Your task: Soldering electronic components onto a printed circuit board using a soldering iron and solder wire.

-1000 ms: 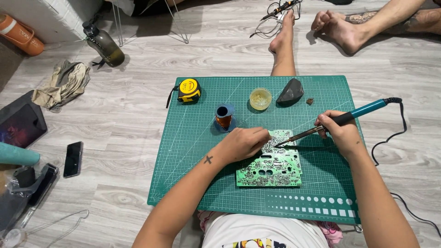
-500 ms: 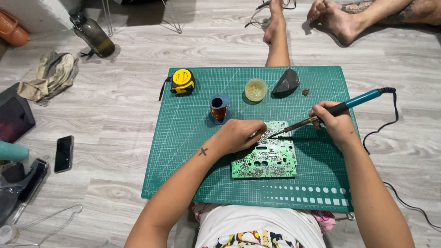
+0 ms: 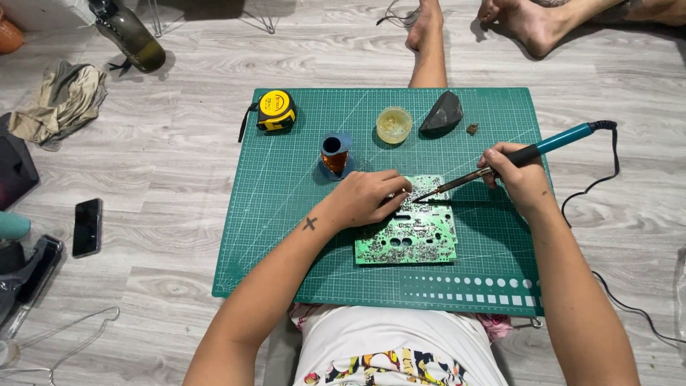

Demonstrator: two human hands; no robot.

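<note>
Right hand (image 3: 516,175) closed around soldering iron (image 3: 500,166), tip on green circuit board (image 3: 409,230) lying on cutting mat (image 3: 286,236). Left hand (image 3: 364,199) pressed flat on board, fingertips (image 3: 401,191) close to tip: burn risk if board slips.

Green circuit board (image 3: 407,236) flat on mat; teal-handled soldering iron (image 3: 500,163) tilted, tip on its upper edge.

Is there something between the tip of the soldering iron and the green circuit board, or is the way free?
Nothing visible blocks it. The soldering iron in the right hand points at the circuit board; the left hand rests beside the tip.
</note>
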